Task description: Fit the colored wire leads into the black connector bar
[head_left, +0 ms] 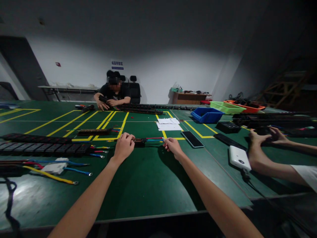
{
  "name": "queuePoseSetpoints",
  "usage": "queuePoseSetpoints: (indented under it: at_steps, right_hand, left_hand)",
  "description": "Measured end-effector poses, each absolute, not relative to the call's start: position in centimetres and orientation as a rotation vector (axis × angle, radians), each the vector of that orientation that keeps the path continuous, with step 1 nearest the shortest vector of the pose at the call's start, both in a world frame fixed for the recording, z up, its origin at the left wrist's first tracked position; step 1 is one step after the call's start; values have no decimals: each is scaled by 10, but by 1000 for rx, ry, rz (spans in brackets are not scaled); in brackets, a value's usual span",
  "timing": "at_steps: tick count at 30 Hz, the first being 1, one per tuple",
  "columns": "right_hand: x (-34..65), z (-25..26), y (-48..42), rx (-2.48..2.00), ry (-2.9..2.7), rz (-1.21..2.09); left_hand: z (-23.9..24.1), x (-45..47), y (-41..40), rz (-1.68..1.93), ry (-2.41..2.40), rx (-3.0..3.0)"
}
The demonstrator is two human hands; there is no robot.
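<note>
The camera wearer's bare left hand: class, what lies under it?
From beneath the left hand, a slim black strip with red and blue wires emerges on the right. The stretch directly under the hand is covered.

I have a short dark strip (140, 143) level and crosswise before me, its coloured wires (153, 140) (red and blue among them) running rightward, fairly straight, from its body; my left hand (125, 145) hides part of it.

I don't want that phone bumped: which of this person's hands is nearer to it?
Right: the right hand is just left of the smartphone, not touching; the left hand is farther left.
</note>
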State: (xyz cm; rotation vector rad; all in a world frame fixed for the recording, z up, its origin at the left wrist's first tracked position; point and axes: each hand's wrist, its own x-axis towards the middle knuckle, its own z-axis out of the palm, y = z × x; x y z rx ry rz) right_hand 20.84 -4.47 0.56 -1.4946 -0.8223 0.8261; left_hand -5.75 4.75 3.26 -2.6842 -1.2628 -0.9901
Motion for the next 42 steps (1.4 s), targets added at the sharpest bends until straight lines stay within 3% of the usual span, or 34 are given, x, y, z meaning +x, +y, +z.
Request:
queuePoseSetpoints:
  at_steps: [18,21,28,42]
  right_hand:
    - [211,-3,-42,-1476,-847,807]
    - [211,-6,-42,-1542,-870,646]
    - [212,-4,-50,-1819,-1311,-101]
    - [206,6,-58,-1990,-1290,-141]
  left_hand:
    - [17,-58,54,-744,-1218,-2777]
    - [17,-57,54,-737,-1232,-2793]
    - [18,-57,54,-730,-1195,-2769]
    - [21,-59,53,-688,-1216,-2806]
